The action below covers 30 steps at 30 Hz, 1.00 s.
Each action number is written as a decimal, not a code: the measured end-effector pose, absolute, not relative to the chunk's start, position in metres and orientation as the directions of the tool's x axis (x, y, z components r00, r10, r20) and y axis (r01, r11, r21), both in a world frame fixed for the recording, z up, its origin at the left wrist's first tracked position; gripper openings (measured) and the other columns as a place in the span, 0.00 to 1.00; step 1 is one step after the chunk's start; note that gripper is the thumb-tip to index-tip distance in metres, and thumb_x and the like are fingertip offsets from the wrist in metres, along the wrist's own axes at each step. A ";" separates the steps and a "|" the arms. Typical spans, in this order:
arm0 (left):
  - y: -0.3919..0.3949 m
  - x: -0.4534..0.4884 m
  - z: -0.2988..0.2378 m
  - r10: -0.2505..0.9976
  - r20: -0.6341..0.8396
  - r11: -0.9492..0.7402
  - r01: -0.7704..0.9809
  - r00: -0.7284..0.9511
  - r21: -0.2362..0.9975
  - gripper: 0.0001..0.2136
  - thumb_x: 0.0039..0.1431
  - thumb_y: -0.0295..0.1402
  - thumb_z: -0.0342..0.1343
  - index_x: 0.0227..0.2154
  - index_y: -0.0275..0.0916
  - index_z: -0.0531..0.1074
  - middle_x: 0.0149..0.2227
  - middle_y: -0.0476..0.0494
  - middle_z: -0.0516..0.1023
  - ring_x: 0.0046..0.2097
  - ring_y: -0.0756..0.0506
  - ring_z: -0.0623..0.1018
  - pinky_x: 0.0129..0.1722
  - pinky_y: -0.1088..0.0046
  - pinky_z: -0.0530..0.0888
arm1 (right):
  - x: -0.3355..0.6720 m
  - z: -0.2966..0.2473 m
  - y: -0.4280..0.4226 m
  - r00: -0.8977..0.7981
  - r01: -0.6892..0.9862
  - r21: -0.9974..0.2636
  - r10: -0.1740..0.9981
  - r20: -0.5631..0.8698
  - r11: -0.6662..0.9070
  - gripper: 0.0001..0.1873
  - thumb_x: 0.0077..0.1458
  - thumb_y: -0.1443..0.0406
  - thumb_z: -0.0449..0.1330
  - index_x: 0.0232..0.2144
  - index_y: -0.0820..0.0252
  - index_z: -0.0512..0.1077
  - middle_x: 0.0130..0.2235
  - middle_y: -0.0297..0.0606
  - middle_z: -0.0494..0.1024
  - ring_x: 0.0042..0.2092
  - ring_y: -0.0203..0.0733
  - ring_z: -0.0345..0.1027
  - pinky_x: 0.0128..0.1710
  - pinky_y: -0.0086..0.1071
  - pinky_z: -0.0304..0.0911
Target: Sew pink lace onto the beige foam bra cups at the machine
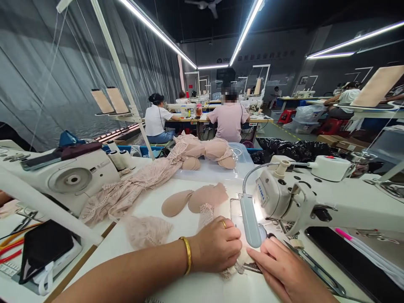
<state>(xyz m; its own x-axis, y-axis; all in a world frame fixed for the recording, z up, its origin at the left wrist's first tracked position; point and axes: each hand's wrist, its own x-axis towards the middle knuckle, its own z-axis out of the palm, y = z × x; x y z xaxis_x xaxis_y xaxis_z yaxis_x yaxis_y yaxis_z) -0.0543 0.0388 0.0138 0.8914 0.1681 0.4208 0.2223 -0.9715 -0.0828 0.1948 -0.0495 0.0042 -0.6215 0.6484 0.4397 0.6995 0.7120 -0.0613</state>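
Note:
My left hand (pixel 217 244), with a gold ring and bangle, has its fingers curled down on a beige lace piece (pixel 206 213) at the sewing machine's needle area. My right hand (pixel 284 267) lies just right of it, index finger stretched out against the edge of the fabric. The needle and presser foot are mostly hidden behind a grey lamp (pixel 251 221) and my fingers. A beige bra cup (pixel 208 197) adjoins the lace beyond my left hand, beside a separate oval pad (pixel 175 203). The white sewing machine (pixel 284 193) stands to the right.
A loose lace piece (pixel 148 231) lies left of my forearm. Heaped lace garments (pixel 148 179) reach a clear plastic bin (pixel 244 158). Thread snips (pixel 318 269) and a black phone (pixel 350 261) lie right; another phone (pixel 47 246) sits left. Several people work at machines ahead.

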 end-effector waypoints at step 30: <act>0.038 -0.053 0.006 0.188 0.345 -0.977 0.212 0.920 -0.030 0.13 0.66 0.32 0.59 0.28 0.40 0.62 0.34 0.48 0.73 0.36 0.46 0.70 0.40 0.66 0.68 | 0.189 0.002 -0.048 -0.507 0.709 -0.202 0.686 0.521 0.676 0.15 0.68 0.70 0.53 0.52 0.52 0.73 0.35 0.36 0.77 0.33 0.43 0.73 0.28 0.32 0.67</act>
<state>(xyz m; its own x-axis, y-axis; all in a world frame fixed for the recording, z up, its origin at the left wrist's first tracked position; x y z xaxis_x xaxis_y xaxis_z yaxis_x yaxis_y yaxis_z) -0.0525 0.0379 0.0062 0.9196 0.1885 0.3447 0.2116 -0.9769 -0.0303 0.1892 -0.0476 0.0021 -0.5070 0.6865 0.5212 0.7085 0.6763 -0.2016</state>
